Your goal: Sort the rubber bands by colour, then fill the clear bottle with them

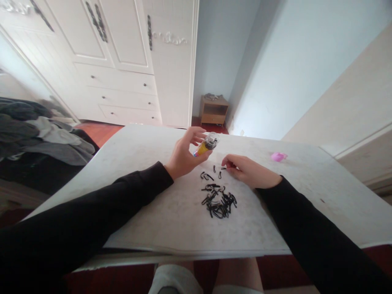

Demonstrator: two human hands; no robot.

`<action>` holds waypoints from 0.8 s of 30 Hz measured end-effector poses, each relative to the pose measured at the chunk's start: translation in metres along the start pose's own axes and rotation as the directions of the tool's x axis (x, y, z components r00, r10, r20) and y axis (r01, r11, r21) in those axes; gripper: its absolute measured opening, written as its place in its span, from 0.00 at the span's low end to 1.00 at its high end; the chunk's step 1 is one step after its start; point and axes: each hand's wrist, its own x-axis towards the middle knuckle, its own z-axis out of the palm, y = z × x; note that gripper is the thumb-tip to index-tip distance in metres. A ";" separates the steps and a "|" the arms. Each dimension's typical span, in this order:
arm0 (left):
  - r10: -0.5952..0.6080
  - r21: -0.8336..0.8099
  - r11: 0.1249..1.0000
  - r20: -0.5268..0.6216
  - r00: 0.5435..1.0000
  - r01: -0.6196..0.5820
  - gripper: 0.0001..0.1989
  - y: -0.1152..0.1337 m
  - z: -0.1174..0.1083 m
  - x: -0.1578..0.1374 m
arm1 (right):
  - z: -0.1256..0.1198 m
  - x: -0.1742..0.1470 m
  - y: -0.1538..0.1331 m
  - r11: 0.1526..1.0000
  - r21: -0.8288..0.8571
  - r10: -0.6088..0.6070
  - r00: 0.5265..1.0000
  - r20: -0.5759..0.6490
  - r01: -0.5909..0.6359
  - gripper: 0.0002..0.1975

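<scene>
My left hand is closed around a small clear bottle with a yellow, pink and blue label. The bottle is tilted, with its clear end up toward the right, and some dark bits show inside. My right hand is bent over the table, thumb and fingers curled together. At its fingertips is a small black loop, perhaps an elastic band; whether it is pinched or only touched is hard to see. A few more loops lie singly nearby, and a loose pile of black loops is closer to me.
The white table stretches out before me. A pink object sits on its right side. Beyond stand a white wardrobe and a small wooden nightstand. Dark and grey clothes are heaped at the left.
</scene>
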 end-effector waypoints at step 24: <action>0.036 0.008 0.999 0.011 0.999 -0.036 0.24 0.000 -0.001 0.001 | -0.004 0.003 0.008 0.969 0.115 -0.220 0.976 -0.010 0.219 0.11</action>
